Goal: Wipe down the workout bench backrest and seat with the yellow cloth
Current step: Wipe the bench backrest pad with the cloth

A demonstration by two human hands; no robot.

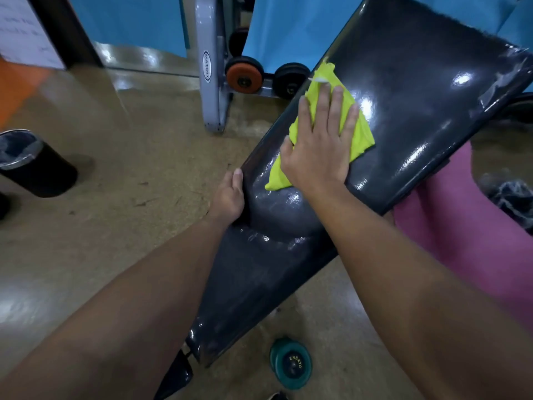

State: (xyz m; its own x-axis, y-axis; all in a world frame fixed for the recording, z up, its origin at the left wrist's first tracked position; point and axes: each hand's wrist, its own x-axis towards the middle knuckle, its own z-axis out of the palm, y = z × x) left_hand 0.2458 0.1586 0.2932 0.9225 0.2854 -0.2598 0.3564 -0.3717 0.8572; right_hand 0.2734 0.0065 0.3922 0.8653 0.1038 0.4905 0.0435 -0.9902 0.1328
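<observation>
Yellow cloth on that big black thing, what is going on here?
A person is cleaning a workout bench. Their right hand presses the yellow cloth flat against the black backrest, near its lower end. Their left hand holds the edge of the bench where the backrest meets the seat. The pad looks shiny in places. A black bin stands on the floor to the left, and a green dumbbell lies beside the seat.

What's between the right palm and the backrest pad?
Head view: only the yellow cloth, pressed flat under the right hand on the backrest. The left hand grips the pad's edge bare.
</observation>
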